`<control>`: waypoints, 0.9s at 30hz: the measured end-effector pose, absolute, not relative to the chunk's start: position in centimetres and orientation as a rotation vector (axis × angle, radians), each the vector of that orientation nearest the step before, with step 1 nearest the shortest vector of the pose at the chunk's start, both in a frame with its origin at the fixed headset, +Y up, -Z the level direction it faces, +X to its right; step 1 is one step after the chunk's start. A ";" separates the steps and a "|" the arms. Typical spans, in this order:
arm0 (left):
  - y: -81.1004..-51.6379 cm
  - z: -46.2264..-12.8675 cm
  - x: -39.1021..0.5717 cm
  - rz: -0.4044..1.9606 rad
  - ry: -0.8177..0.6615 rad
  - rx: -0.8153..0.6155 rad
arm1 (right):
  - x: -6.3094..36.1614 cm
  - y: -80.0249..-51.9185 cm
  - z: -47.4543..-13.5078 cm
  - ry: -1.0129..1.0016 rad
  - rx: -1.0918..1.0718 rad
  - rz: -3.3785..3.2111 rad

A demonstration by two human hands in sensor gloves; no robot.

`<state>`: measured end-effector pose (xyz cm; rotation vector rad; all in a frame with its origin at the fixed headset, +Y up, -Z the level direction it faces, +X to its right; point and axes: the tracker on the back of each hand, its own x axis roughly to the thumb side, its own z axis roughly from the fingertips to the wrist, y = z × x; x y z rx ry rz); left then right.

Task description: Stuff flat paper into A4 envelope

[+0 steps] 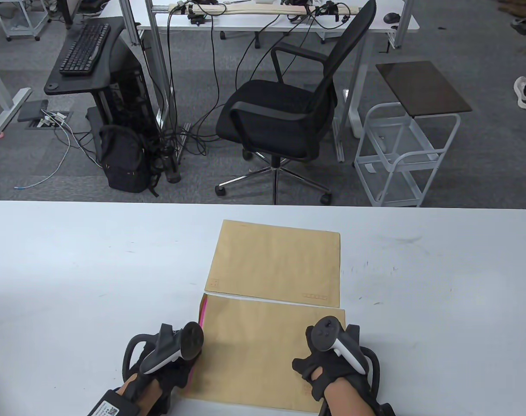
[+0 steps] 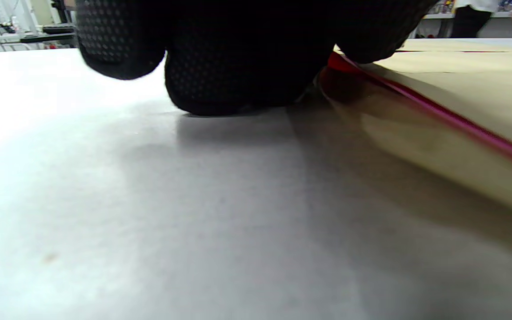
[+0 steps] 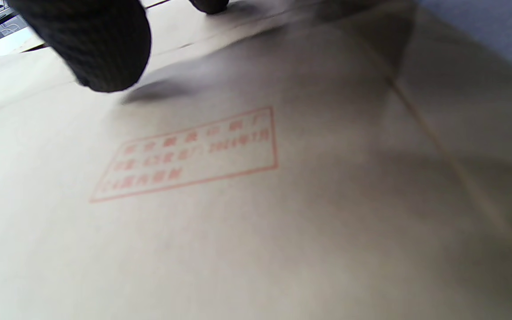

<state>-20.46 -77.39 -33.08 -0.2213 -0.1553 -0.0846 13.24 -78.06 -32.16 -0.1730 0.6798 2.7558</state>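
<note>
The left hand (image 1: 167, 355) in its black sensor glove sits at the left edge of the nearer flat brown paper envelope (image 1: 263, 351), fingers curled down; from the left wrist view the fingertips (image 2: 220, 84) touch the white table (image 1: 72, 277) right beside the envelope's pink-lined flap edge (image 2: 438, 115), which lifts slightly there, though I cannot tell whether they actually pinch it. The right hand (image 1: 332, 359) rests on the right part of that same envelope, above a red printed stamp box (image 3: 185, 155); how firmly it presses is unclear. Just beyond this envelope, nearly touching its far edge, lies a second flat brown paper envelope (image 1: 276, 262). Further beyond, off the table, stands a black mesh office chair (image 1: 284, 108).
</note>
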 end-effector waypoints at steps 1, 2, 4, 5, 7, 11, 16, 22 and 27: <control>-77.4 -33.0 -20.4 -0.084 -0.163 -0.222 | 13.2 -78.1 -32.2 0.680 -0.173 2.755; -77.4 -33.0 -20.3 -0.085 -0.166 -0.222 | 13.2 -78.1 -32.2 0.680 -0.173 2.754; -77.5 -33.0 -20.2 -0.091 -0.173 -0.220 | 13.2 -78.1 -32.2 0.679 -0.170 2.755; -77.5 -33.0 -20.2 -0.093 -0.174 -0.219 | 13.2 -78.1 -32.2 0.676 -0.168 2.755; -77.5 -33.0 -20.1 -0.093 -0.178 -0.218 | 13.2 -78.1 -32.2 0.675 -0.164 2.754; -77.5 -32.9 -20.0 -0.092 -0.183 -0.217 | 13.2 -78.1 -32.2 0.670 -0.155 2.758; -77.2 -33.2 -20.4 -0.069 -0.167 -0.243 | 13.2 -78.1 -32.2 0.677 -0.155 2.770; -76.4 -33.5 -21.9 -0.037 0.083 -0.384 | 13.4 -78.0 -32.2 0.688 -0.157 2.753; -76.9 -33.3 -21.2 0.010 0.082 -0.344 | 13.3 -78.0 -32.1 0.692 -0.156 2.753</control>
